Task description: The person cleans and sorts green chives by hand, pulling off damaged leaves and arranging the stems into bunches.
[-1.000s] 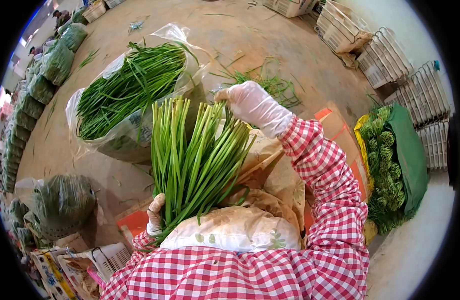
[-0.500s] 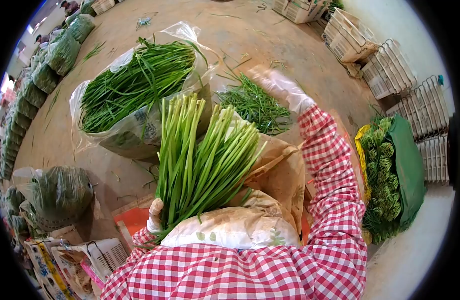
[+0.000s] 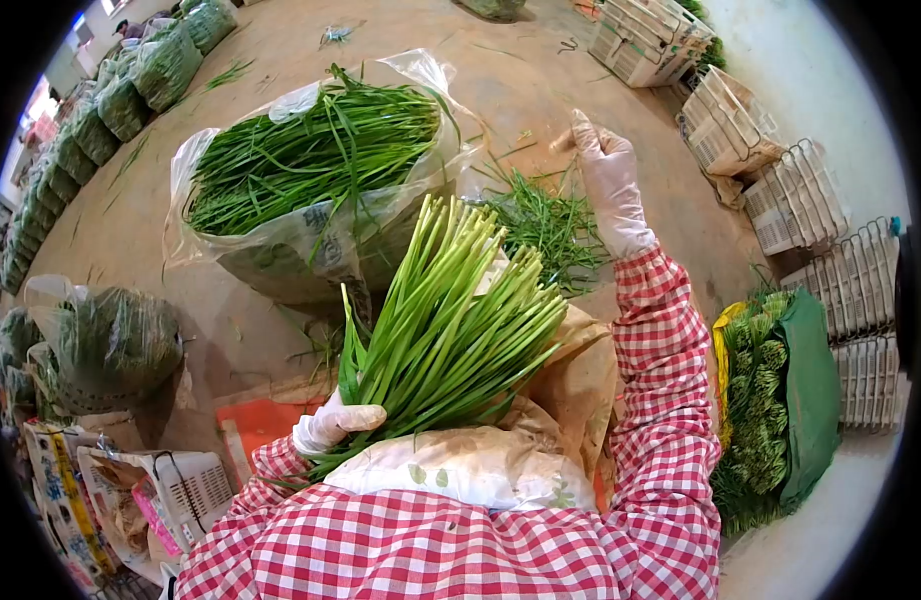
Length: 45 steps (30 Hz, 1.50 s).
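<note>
My left hand (image 3: 333,422), in a whitish glove, grips a thick bunch of garlic chives (image 3: 451,320) near its lower part, thumb laid across the front. Pale stalk ends fan up and to the right over my lap. Out beyond the bunch, my right hand (image 3: 609,172), also gloved, is raised with thumb and forefinger apart and the other fingers curled; I see nothing in it. Loose green trimmings (image 3: 551,228) lie on the floor just below and left of that hand. A large clear bag (image 3: 281,258) filled with green leaves (image 3: 311,150) stands ahead to the left.
A brown and white wrapping (image 3: 461,468) covers my lap. At right, a green and yellow sack (image 3: 811,395) holds bundled stalks (image 3: 759,390); plastic crates (image 3: 731,125) line the wall. Another stuffed bag (image 3: 116,345) and a white crate (image 3: 196,490) are at left, with rows of filled bags (image 3: 166,70) farther off.
My right hand, blurred before, has swung right and its fingers have bent. The bunch leans further right, and my left thumb now lies over its front. The whole view has shifted a little.
</note>
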Motion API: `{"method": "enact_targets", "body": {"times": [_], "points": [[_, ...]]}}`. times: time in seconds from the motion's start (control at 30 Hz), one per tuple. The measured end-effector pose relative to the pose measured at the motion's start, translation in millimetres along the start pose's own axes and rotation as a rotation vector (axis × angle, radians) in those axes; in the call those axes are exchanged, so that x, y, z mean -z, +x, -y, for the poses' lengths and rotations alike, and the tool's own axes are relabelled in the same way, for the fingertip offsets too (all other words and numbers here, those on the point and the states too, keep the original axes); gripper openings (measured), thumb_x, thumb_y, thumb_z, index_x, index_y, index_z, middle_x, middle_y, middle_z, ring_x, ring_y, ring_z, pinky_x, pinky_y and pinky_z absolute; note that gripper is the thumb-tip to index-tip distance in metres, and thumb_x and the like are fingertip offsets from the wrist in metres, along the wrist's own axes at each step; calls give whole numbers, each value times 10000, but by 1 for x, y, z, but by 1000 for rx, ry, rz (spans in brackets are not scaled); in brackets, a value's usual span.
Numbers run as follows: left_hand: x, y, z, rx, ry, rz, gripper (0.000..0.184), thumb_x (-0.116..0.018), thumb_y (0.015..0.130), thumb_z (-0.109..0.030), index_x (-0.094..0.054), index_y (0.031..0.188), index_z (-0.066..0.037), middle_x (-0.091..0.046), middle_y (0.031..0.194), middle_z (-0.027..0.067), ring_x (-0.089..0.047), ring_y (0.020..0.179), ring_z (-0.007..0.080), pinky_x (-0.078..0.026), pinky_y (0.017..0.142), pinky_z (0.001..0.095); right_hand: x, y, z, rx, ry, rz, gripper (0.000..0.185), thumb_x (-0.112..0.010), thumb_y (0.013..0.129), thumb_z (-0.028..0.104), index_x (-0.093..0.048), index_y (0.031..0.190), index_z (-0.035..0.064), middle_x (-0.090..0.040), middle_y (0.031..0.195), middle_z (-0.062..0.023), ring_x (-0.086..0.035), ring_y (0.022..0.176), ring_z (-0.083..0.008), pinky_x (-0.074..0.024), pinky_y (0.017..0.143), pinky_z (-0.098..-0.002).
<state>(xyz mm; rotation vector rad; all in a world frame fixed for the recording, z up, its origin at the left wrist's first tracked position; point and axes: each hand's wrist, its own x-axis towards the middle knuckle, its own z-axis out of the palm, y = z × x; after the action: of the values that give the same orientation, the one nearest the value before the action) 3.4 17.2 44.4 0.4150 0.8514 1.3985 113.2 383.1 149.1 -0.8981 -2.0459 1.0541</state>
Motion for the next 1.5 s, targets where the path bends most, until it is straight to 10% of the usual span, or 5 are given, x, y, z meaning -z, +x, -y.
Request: {"method": "enact_targets", "body": {"times": [0.23, 0.57, 0.97, 1.33, 1.5], "points": [[-14, 7, -15, 23, 112, 55, 785, -664, 713, -103, -298, 1403, -30, -447, 1338, 114, -445, 1200, 227, -322, 1030, 352, -38, -27, 76, 398, -410, 931, 697, -515, 841, 596, -474, 1301, 74, -608, 1146, -157, -531, 1141, -260, -439, 961, -411], [34, -15, 39, -164, -444, -120, 746, -627, 780, -495, -414, 1329, -38, -534, 1248, 146, -537, 1123, 267, -438, 974, 419, 34, -8, 30, 100, -478, 15, 421, -529, 893, 413, -646, 1098, 65, -657, 1064, -139, -641, 938, -239, -508, 799, -309], [33, 11, 44, -502, -617, 46, 659, -498, 872, -528, -401, 1353, -88, -482, 1321, 138, -517, 1155, 297, -450, 952, 475, -31, -179, -28, -609, 567, 869, 745, -606, 833, 505, -404, 1318, -24, -605, 1149, -160, -623, 953, -203, -490, 809, -296], [-47, 60, -44, 27, 369, -154, 531, -746, 761, -128, -503, 1222, -25, -592, 1130, 77, -557, 999, 155, -449, 870, 307, -89, -175, 11, -376, 982, 612, 643, -764, 744, 299, -475, 1254, 33, -571, 1165, -77, -566, 1005, -171, -477, 851, -320], [-61, 84, -43, -397, 1123, -107, 564, -711, 741, -197, -490, 1226, -11, -601, 1088, 159, -580, 996, 282, -456, 861, 372, -79, -175, 6, -711, 1078, 603, 602, -747, 751, 333, -506, 1236, 71, -607, 1088, -39, -589, 922, -154, -491, 797, -292]]}}
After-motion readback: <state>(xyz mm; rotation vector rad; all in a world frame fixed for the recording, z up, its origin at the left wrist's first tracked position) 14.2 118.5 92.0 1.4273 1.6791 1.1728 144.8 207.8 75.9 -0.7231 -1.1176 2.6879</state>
